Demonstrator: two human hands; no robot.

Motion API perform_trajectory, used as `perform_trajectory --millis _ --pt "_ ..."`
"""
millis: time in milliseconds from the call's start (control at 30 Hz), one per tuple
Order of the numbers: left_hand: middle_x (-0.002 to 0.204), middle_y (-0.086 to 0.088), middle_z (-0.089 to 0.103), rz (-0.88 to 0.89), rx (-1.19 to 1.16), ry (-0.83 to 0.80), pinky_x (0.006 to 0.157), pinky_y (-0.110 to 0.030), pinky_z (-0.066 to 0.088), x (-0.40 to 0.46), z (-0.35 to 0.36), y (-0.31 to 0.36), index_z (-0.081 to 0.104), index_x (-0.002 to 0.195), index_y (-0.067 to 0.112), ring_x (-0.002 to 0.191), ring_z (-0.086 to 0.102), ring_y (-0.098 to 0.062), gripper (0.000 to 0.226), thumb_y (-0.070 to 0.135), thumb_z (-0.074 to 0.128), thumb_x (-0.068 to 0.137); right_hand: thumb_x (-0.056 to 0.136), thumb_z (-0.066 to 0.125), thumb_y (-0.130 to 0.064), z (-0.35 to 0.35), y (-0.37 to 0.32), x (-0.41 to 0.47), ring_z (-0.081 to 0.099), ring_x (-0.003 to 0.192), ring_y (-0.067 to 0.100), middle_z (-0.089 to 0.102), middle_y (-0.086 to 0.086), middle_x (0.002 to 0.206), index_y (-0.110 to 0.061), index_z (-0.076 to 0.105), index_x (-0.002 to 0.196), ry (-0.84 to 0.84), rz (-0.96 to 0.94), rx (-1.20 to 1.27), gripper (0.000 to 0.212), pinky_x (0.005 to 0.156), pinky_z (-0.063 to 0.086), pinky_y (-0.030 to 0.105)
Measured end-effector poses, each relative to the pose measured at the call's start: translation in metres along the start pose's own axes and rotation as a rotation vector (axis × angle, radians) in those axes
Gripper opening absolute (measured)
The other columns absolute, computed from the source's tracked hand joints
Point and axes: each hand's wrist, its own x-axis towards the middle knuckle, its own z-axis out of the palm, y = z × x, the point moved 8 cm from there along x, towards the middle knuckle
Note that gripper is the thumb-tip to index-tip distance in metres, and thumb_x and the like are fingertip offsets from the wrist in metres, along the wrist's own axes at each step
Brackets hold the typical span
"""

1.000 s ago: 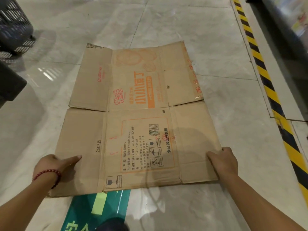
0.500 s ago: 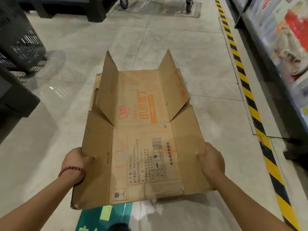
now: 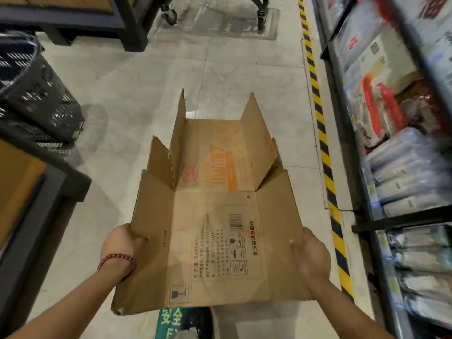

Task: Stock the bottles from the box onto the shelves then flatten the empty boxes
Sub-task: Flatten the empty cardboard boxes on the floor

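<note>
Box (image 3: 215, 216) flattened, held at centre frame above the tiled floor (image 3: 137, 94), its near panel lying level and printed with a barcode and orange text. Far flaps folded up, two pointed corners rising toward upper centre. Left hand (image 3: 121, 243) gripping the left edge, thumb on top of the cardboard and the other fingers hidden beneath; red bead bracelet (image 3: 117, 261) on that wrist. Right hand (image 3: 310, 253) gripping the right edge the same way, fingers curled round the cardboard. Black mesh basket (image 3: 36, 94) at the upper left, partly blurred. Dark-framed stand (image 3: 31, 204) with a wooden top at the left edge. Yellow-and-black stripe (image 3: 318, 106) running down the floor right of centre, just beside the shelves (image 3: 367, 223) at the right, stacked with blurred packaged goods. Green floor sign (image 3: 171, 321) with white characters at bottom centre, partly under the box.
</note>
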Motion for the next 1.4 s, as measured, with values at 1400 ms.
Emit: perform_trajectory --millis 1400 --pt "0.083 -0.011 0.065 0.122 -0.03 -0.029 0.065 -0.031 0.047 0.164 -0.239 0.497 0.063 0.089 0.009 0.074 0.058 -0.029 0.014 0.02 0.065 0.081 0.089 0.051 -0.011 -0.318 -0.286 0.308 0.054 0.076 0.031 0.059 0.013 0.085 -0.006 0.055 0.102 0.094 0.099 0.005 0.015 0.061 0.035 0.031"
